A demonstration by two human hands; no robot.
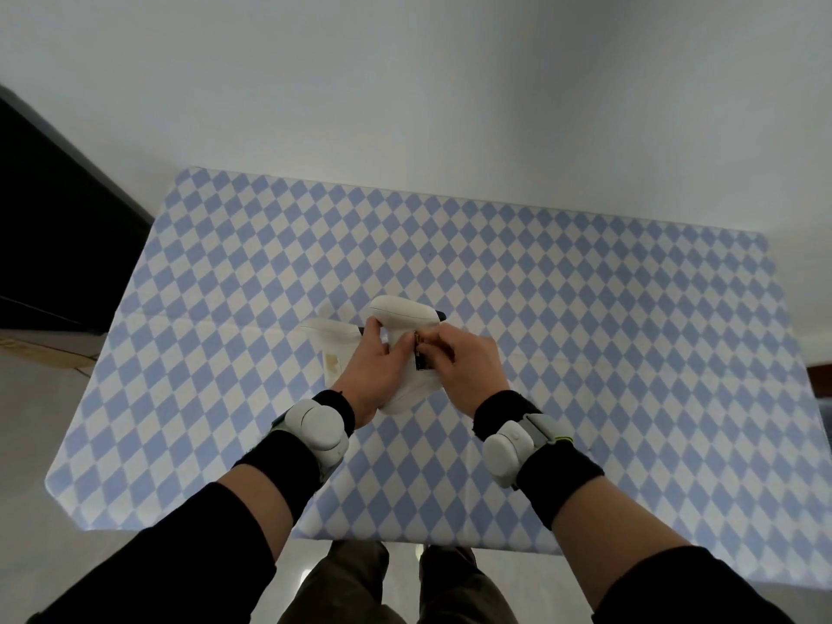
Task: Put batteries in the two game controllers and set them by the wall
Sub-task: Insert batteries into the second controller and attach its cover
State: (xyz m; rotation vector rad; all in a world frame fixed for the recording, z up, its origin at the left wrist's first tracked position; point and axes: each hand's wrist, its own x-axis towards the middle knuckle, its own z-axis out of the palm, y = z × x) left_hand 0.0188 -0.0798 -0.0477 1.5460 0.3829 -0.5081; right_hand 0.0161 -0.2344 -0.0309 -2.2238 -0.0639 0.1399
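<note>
White wall (450, 83) fills the far side of the scene, and pushed against it stands the worktop (630, 308), covered with a cloth of blue and white diamonds. Near the middle of that cloth, a little toward the person, both hands meet around a white game controller (405, 322). It is lifted and turned so that its back faces the camera, one grip pointing away toward the wall and the other down toward the person. The left hand (373, 376) grasps it from the left side, thumb laid across the back and fingers wrapped underneath. The right hand (468, 367) comes in from the right with its fingertips pinched on a small dark battery (421, 360), which sits at the open slot in the controller's back, just beside the left thumb; how far in it sits I cannot tell. A second white controller (331, 349) lies flat on the cloth just behind and left of the left hand, partly hidden by it, with a pale yellowish patch showing on its back. Each wrist wears a black band with a white device strapped over it, and black sleeves cover the forearms. A dark cabinet (54, 227) stands off the worktop's left end.
</note>
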